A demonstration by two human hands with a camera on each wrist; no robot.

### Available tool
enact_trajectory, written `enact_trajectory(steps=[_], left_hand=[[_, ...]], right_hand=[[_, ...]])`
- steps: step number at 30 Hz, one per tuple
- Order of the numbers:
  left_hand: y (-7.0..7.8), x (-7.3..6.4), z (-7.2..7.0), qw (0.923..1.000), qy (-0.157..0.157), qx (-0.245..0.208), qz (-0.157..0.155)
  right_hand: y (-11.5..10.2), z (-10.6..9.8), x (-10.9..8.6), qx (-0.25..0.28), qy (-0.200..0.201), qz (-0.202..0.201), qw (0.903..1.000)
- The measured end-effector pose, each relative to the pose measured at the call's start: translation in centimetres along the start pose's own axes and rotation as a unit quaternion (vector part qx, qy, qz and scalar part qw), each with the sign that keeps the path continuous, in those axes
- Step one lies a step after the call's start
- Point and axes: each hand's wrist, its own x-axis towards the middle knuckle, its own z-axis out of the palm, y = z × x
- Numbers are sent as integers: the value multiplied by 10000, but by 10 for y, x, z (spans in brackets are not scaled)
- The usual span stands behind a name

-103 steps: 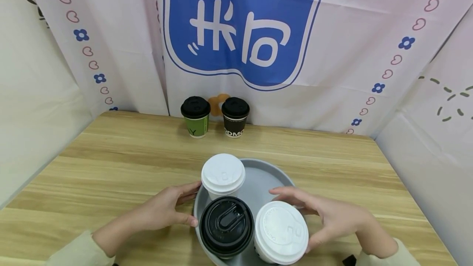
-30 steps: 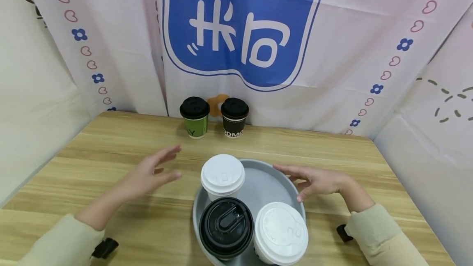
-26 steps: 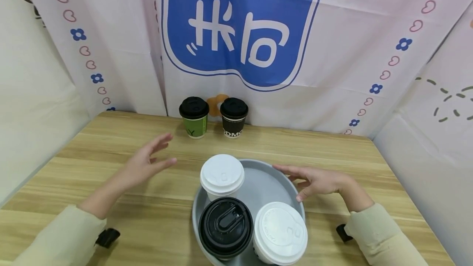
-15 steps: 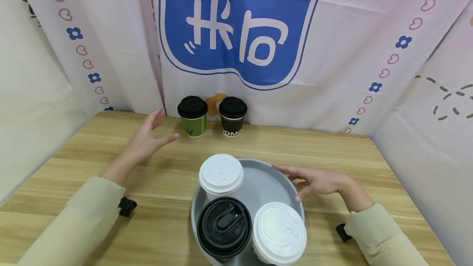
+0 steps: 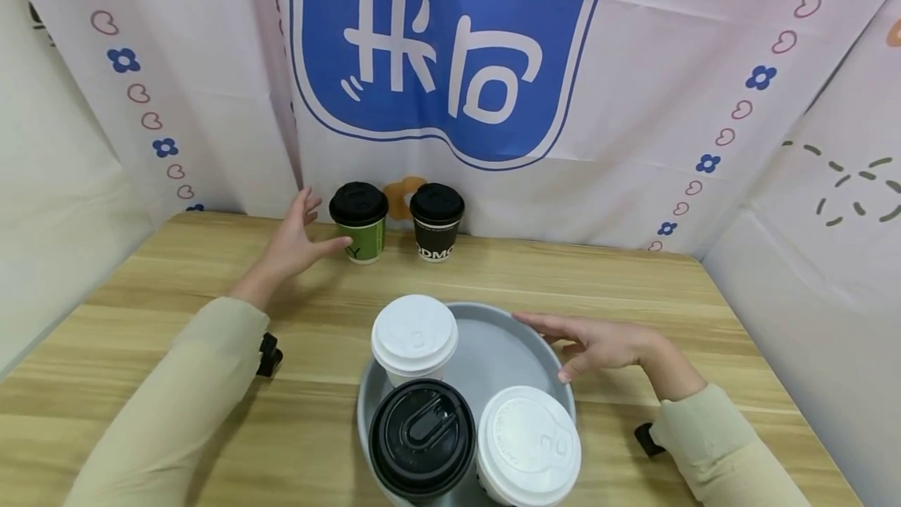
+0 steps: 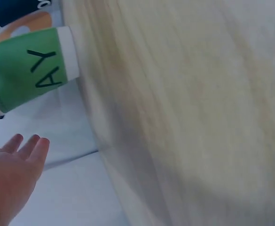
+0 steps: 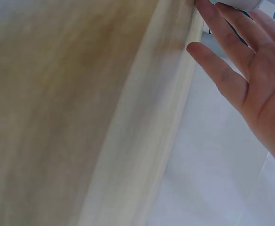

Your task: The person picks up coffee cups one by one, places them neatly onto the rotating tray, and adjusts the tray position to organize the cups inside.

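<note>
At the back of the table my left hand (image 5: 296,237) reaches beside a green paper cup (image 5: 366,241) with a black lid. Its thumb overlaps the cup's side in the head view, while the other fingers are spread to the left of it; the left wrist view shows a gap between fingers and the green cup (image 6: 29,70). My right hand (image 5: 605,343) rests its fingers at the right rim of a round grey tray (image 5: 486,335). On that tray stand a cup with a white lid (image 5: 415,331), one with a black lid (image 5: 422,436) and another white-lidded cup (image 5: 528,444).
A black paper cup (image 5: 436,233) with a black lid stands just right of the green one. Behind both hangs a white cloth with a blue print (image 5: 450,53). White cloth walls (image 5: 831,257) close off the sides of the wooden table (image 5: 633,280).
My left hand has left the tray's left side and moved forward to the green cup. The right hand shifted from the front white-lidded cup to the tray's right rim, then stayed there.
</note>
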Motion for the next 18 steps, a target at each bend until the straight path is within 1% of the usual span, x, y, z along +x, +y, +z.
enact_trajectory(steps=[5,9,13,18], left_hand=[[-7,9,4,9999,-104,-75,-31],[-10,16,10,9997,-169,-170,-71],[-9,21,17,9996,-163,-197,-144],[-5,25,24,9994,-66,-249,-221]], right_hand=[[-1,1,-1,14,-1,8,10000],[0,1,-1,28,-14,-20,10000],[1,1,-1,68,-15,-29,10000],[0,1,-1,91,-11,-23,10000]])
